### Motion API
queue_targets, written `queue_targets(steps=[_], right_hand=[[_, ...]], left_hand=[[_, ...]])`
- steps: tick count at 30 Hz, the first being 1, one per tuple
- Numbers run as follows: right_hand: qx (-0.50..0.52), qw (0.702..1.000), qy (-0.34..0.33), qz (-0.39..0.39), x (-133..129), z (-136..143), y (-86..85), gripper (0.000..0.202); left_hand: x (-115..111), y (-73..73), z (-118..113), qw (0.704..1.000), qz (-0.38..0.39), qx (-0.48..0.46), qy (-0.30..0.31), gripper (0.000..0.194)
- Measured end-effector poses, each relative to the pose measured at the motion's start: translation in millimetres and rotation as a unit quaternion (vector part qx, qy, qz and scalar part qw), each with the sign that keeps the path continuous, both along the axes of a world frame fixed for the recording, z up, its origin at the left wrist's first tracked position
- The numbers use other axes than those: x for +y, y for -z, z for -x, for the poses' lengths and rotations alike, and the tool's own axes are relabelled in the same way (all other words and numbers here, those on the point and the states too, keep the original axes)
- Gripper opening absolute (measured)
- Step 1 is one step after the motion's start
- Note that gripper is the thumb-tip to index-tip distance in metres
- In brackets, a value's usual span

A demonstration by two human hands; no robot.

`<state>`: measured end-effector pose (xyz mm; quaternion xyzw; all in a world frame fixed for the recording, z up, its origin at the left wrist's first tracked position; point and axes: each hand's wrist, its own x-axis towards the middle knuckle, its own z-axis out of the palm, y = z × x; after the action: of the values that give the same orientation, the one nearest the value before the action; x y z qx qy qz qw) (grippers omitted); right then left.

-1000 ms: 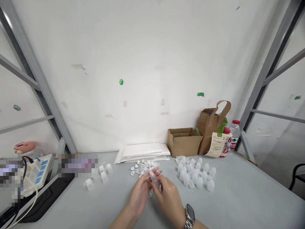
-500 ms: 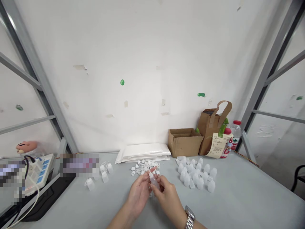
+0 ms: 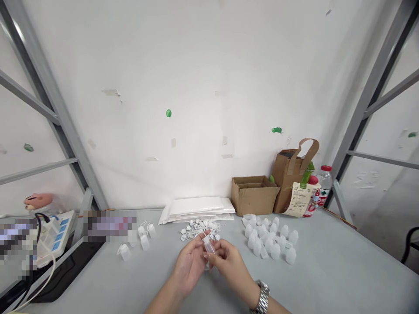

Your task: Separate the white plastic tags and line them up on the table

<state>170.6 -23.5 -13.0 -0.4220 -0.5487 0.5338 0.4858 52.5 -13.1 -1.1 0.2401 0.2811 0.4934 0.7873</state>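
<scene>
A small translucent plastic squeeze bottle [image 3: 209, 246] with a white top is held up between my two hands, over the middle of the table. My right hand [image 3: 231, 261] pinches the bottle's body from the right. My left hand [image 3: 191, 264] is closed about its top, with the index finger along the white cap; part of the grip is hidden. Right behind my fingers lies a pile of white caps with thin strap loops [image 3: 196, 227]. To the right is a cluster of uncapped translucent bottles [image 3: 270, 242]. Several capped bottles [image 3: 144, 240] stand at the left.
White flat envelopes [image 3: 199, 206] are stacked against the wall. An open cardboard box [image 3: 253, 200], a brown paper bag [image 3: 284, 183] and a red-capped water bottle [image 3: 324, 185] stand at the back right. At the left are a power strip [image 3: 62, 233], cables and a black panel [image 3: 70, 270].
Both hands stay together around the bottle. My right hand's fingers have shifted slightly on its body, and the bottle stands a little more upright. The right wrist has moved slightly right.
</scene>
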Motion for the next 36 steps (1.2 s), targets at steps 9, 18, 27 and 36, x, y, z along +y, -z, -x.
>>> queue_targets(steps=[9,18,27,36], right_hand=[[0.068,0.990,-0.101,0.071,3,-5,-8.9,0.035],[0.227,0.943,-0.213,0.115,4,-14,-12.5,0.028],[0.277,0.918,-0.247,0.141,5,-10,-4.9,0.032],[0.238,0.952,-0.152,0.123,6,-4,-0.4,0.032]], left_hand=[[-4,-3.9,3,1.000,-0.007,0.006,0.027,0.029],[-5,-2.4,-1,0.999,-0.031,0.043,-0.013,0.035],[-7,-10.8,8,0.997,-0.060,0.024,0.041,0.038],[-12,-15.9,0,0.983,-0.094,0.143,-0.062,0.038]])
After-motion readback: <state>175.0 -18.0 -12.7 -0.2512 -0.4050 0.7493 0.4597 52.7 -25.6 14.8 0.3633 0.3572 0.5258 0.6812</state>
